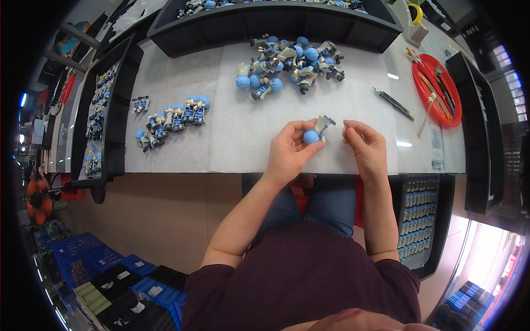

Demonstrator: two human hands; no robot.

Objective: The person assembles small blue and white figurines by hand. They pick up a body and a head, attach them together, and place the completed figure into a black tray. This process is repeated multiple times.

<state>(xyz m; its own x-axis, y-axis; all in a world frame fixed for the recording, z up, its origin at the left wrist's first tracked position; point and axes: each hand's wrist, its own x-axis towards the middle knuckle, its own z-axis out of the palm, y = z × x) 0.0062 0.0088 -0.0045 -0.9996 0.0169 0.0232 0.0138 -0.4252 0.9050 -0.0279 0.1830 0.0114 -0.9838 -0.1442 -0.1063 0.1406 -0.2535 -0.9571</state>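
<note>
My left hand (287,148) holds a small figurine (312,136) with a round blue head and pale, cape-like back, tilted between thumb and fingers just above the white table. To its right, a short gap away, my right hand (367,144) has thumb and forefinger pinched together. Whatever sits between those fingertips, if anything, is too small to make out. Beyond both hands lies a loose heap of similar blue-haired figurines (312,54). Further left, several more figurines (178,118) are lined up in a slanting row, with a small separate group (140,104) behind.
A deep black bin (276,26) of figurines spans the far edge. Black trays stand at the left (115,116) and right (479,132). A pen-like tool (393,103) lies before a red oval dish (457,113) of brushes. Below the table's right side, another tray (439,231) holds rows of parts.
</note>
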